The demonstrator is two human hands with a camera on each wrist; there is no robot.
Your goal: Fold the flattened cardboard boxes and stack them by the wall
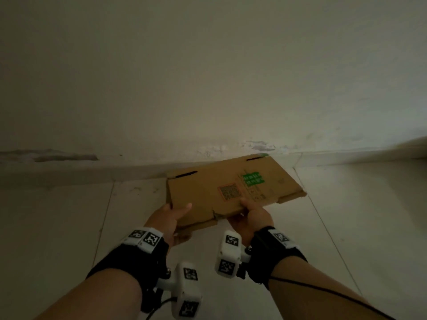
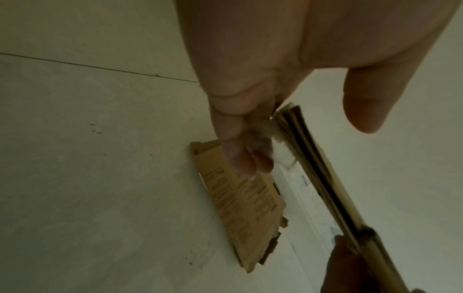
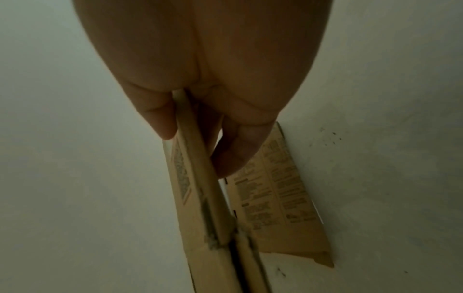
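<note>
A folded flat brown cardboard box (image 1: 231,188) with a green label and a printed code hangs level above the floor, its far edge close to the wall. My left hand (image 1: 175,215) grips its near left corner, thumb on top and fingers (image 2: 240,158) underneath. My right hand (image 1: 249,209) grips the near edge the same way, thumb (image 3: 160,119) on top and fingers (image 3: 238,150) below. The wrist views show the held box edge-on (image 2: 325,178) (image 3: 200,178). Beneath it a second flat printed cardboard (image 2: 240,198) (image 3: 283,198) lies on the floor against the baseboard.
A pale wall (image 1: 208,88) with chipped paint stands straight ahead, with a baseboard (image 1: 69,172) along its foot. Light floor tiles (image 1: 57,227) spread left and right of the boxes. Black wrist straps with white camera mounts sit on both forearms.
</note>
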